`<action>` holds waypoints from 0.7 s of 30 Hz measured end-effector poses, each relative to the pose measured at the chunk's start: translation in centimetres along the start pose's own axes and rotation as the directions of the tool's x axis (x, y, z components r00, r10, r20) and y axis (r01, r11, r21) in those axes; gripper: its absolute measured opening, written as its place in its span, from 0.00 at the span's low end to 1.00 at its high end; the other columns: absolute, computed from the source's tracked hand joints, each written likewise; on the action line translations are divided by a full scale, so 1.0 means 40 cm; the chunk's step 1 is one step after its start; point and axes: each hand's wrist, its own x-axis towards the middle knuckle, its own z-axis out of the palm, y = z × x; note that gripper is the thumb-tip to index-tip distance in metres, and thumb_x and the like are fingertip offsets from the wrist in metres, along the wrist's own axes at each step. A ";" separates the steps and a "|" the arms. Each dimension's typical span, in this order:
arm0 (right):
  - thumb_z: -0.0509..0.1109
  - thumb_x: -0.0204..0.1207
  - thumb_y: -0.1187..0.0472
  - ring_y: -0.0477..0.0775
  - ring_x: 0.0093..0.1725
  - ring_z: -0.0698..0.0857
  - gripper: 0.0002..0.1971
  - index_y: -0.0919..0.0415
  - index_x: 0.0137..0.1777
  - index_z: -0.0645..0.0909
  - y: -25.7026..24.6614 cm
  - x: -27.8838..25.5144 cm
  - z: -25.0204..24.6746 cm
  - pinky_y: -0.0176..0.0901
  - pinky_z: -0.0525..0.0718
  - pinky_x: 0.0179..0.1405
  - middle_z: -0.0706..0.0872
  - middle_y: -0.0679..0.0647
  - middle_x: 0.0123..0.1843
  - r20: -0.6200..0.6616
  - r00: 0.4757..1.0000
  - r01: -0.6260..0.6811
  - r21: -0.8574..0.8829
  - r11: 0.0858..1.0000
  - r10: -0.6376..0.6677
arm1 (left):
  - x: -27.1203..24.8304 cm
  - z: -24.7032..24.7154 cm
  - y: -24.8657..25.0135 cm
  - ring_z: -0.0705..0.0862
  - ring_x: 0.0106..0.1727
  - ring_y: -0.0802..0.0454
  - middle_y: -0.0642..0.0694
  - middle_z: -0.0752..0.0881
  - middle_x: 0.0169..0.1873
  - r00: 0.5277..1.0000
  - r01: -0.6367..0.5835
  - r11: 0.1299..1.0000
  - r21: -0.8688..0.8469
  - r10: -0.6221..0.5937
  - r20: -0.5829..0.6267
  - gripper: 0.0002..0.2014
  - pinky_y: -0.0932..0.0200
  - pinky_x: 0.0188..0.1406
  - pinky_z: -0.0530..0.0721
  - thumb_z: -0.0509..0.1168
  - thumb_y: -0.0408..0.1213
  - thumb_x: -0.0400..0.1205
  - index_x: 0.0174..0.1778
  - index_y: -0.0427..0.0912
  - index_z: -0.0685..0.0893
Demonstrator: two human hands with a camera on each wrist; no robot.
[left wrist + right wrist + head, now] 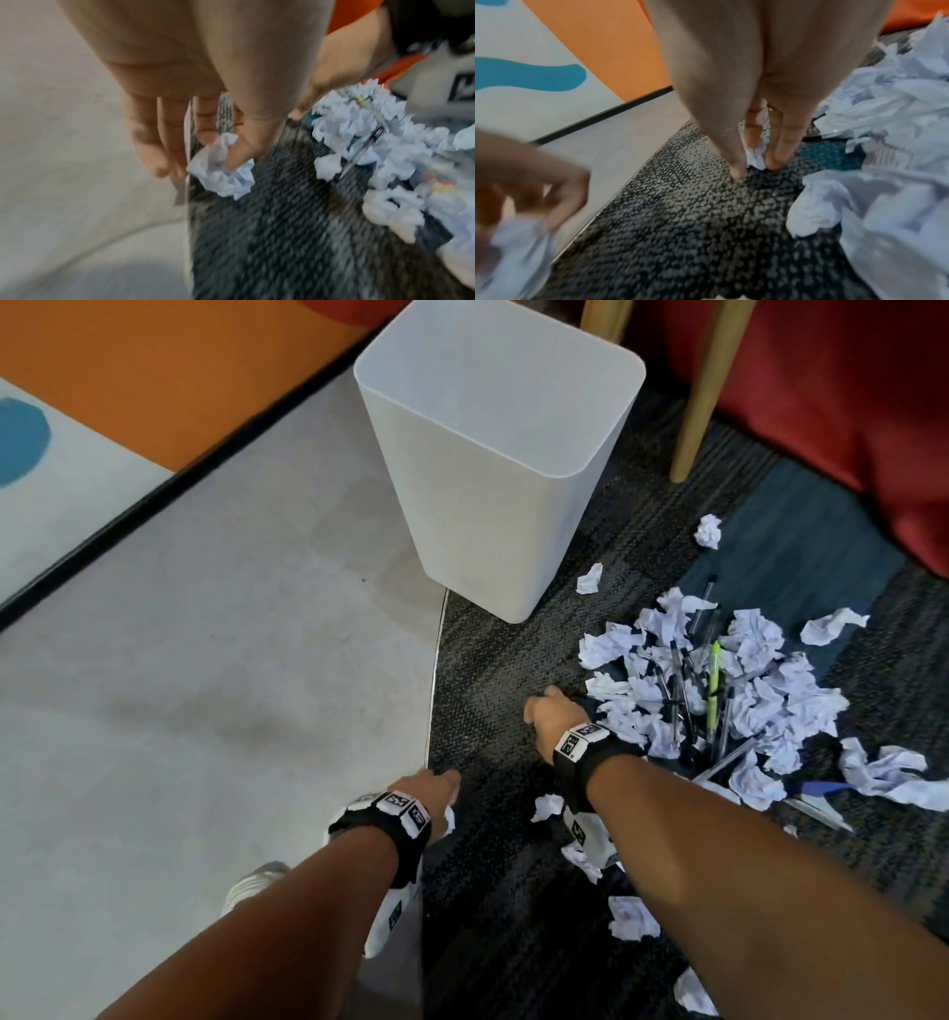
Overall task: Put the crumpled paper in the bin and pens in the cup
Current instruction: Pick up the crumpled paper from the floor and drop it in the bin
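A tall white bin (498, 454) stands on the floor ahead, open at the top. To its right lies a heap of crumpled paper (760, 690) mixed with several pens, one of them green (714, 680). My left hand (218, 162) pinches a crumpled paper ball (223, 176) between thumb and finger, low over the carpet edge. My right hand (754, 168) is at the heap's left edge, its thumb and fingers pinching a small crumpled paper (755, 156). I see no cup in any view.
Loose paper balls (631, 916) lie on the dark carpet (493, 680) near my arms. Smooth grey floor (205, 660) spreads to the left. Wooden chair legs (698, 392) and red upholstery (847, 403) stand behind the heap. A shoe (251, 886) shows below my left arm.
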 end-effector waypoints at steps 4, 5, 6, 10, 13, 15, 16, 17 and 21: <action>0.62 0.78 0.73 0.66 0.60 0.81 0.11 0.63 0.56 0.80 0.002 -0.006 0.015 0.50 0.80 0.62 0.67 0.62 0.76 -0.119 0.992 -0.013 0.129 0.992 0.028 | -0.019 -0.094 0.056 0.81 0.49 0.37 0.43 0.72 0.50 0.975 -0.037 0.984 -0.176 -0.003 -0.222 0.07 0.51 0.53 0.80 0.58 0.36 0.79 0.52 0.49 0.75; 0.62 0.77 0.72 0.66 0.56 0.82 0.10 0.62 0.55 0.79 0.007 -0.015 0.013 0.50 0.80 0.56 0.67 0.61 0.74 -0.150 0.988 -0.015 0.171 0.985 0.041 | -0.026 -0.124 0.069 0.81 0.49 0.38 0.43 0.72 0.50 0.965 -0.053 0.977 -0.206 -0.003 -0.261 0.10 0.53 0.54 0.79 0.58 0.34 0.79 0.54 0.50 0.77; 0.64 0.76 0.71 0.65 0.54 0.81 0.11 0.60 0.56 0.77 0.010 -0.020 0.012 0.51 0.81 0.52 0.67 0.61 0.72 -0.180 0.983 -0.008 0.192 0.981 0.043 | -0.031 -0.151 0.078 0.81 0.50 0.38 0.44 0.71 0.51 0.960 -0.066 0.973 -0.221 0.002 -0.280 0.13 0.55 0.54 0.78 0.59 0.32 0.79 0.56 0.50 0.79; 0.73 0.72 0.70 0.72 0.74 0.66 0.34 0.47 0.75 0.68 0.021 -0.025 0.000 0.60 0.78 0.68 0.51 0.57 0.81 -0.074 0.995 0.073 0.076 0.994 -0.067 | -0.048 -0.220 0.099 0.80 0.62 0.41 0.42 0.77 0.58 0.938 -0.120 0.972 -0.201 0.044 -0.344 0.21 0.58 0.63 0.75 0.58 0.25 0.80 0.62 0.51 0.84; 0.70 0.77 0.67 0.72 0.77 0.65 0.34 0.51 0.81 0.64 0.017 -0.011 0.001 0.58 0.71 0.76 0.55 0.58 0.84 0.077 0.993 0.092 -0.043 0.995 -0.088 | -0.055 -0.239 0.110 0.80 0.63 0.44 0.43 0.78 0.61 0.911 -0.143 0.965 -0.218 0.043 -0.410 0.17 0.60 0.64 0.74 0.64 0.34 0.82 0.66 0.53 0.82; 0.67 0.78 0.68 0.69 0.72 0.74 0.25 0.58 0.75 0.72 0.012 -0.008 0.013 0.55 0.75 0.71 0.70 0.62 0.75 0.030 0.993 0.114 -0.066 0.991 -0.112 | -0.060 -0.248 0.116 0.78 0.65 0.47 0.45 0.76 0.64 0.905 -0.160 0.961 -0.226 0.051 -0.422 0.22 0.63 0.64 0.72 0.72 0.38 0.78 0.69 0.53 0.80; 0.65 0.78 0.69 0.68 0.68 0.78 0.20 0.61 0.70 0.76 0.010 -0.008 0.021 0.54 0.78 0.68 0.75 0.63 0.70 -0.014 0.993 0.120 -0.059 0.991 -0.121 | -0.063 -0.254 0.117 0.77 0.66 0.48 0.46 0.74 0.66 0.900 -0.175 0.957 -0.232 0.060 -0.432 0.25 0.65 0.64 0.70 0.74 0.36 0.76 0.70 0.52 0.79; 0.65 0.78 0.69 0.66 0.65 0.80 0.16 0.62 0.66 0.79 0.007 -0.012 0.026 0.53 0.80 0.65 0.79 0.64 0.66 -0.035 0.993 0.115 -0.046 0.992 -0.116 | -0.067 -0.263 0.120 0.77 0.66 0.48 0.47 0.73 0.66 0.891 -0.195 0.952 -0.235 0.071 -0.449 0.26 0.67 0.63 0.70 0.73 0.32 0.76 0.70 0.51 0.79; 0.70 0.79 0.61 0.62 0.61 0.84 0.15 0.60 0.65 0.82 0.006 -0.029 -0.024 0.49 0.83 0.61 0.85 0.61 0.63 -0.099 0.994 0.062 0.188 0.980 -0.044 | -0.100 -0.353 0.145 0.78 0.65 0.47 0.47 0.77 0.64 0.839 -0.255 0.956 -0.149 0.142 -0.525 0.25 0.65 0.62 0.72 0.68 0.28 0.77 0.70 0.50 0.79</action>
